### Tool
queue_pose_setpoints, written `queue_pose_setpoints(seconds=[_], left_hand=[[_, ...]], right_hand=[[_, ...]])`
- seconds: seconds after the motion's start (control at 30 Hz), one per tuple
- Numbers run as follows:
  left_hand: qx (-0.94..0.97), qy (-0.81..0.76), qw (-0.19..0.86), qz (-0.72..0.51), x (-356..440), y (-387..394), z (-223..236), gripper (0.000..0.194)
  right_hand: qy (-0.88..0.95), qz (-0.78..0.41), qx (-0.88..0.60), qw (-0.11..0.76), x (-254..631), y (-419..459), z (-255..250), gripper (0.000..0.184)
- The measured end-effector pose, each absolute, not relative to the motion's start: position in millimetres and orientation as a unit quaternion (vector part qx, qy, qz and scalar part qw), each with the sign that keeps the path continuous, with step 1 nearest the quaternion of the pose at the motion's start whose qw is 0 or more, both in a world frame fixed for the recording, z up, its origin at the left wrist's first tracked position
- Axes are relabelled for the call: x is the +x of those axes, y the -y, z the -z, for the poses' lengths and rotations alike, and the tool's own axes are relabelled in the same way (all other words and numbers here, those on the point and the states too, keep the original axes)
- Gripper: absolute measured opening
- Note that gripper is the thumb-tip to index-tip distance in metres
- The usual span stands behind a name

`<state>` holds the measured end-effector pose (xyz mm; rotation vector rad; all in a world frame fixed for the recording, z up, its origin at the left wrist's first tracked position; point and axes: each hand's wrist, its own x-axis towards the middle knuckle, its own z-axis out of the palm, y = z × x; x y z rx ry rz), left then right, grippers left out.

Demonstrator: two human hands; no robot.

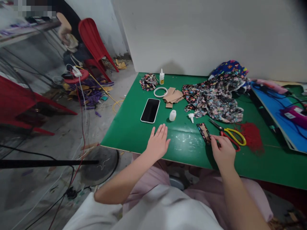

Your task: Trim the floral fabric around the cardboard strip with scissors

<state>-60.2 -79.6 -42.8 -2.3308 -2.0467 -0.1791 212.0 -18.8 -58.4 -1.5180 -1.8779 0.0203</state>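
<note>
My left hand point(157, 142) lies flat on the green table near its front edge, fingers stretched out, just below a phone point(150, 110) with a dark screen. With thumb and fingers closed, my right hand point(223, 149) pinches the lower end of a small cardboard strip edged with floral fabric point(204, 132). Beside that hand are scissors point(231, 134) with one yellow and one red handle, blades apart. Between the phone and the strip stand a small white open bottle point(172, 115) and a white nozzle cap point(191, 117). Wet-looking smears mark the table between my hands.
Floral fabric point(216, 99) is heaped at the back right, near cardboard pieces point(173, 96), a white ring point(160, 92), a glue bottle point(161, 77) and a fabric scrunchie point(148, 82). Blue board point(285, 118) with cords lies right. Another person sits at far left near red chairs point(94, 44).
</note>
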Motion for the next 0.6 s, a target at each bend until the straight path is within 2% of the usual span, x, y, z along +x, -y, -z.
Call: queue_pose_setpoints(seconds=[0.27,0.6], left_hand=[[-0.697,0.716,0.033,0.022,-116.1,107.6,41.6,0.054],[-0.616,0.784,0.059,0.044,-166.9,71.4,37.1,0.057]], right_hand=[[0.762,0.057,-0.561,0.319,210.7,21.1,58.6,0.023],[0.772,0.055,-0.54,0.33,214.9,18.1,64.0,0.022]])
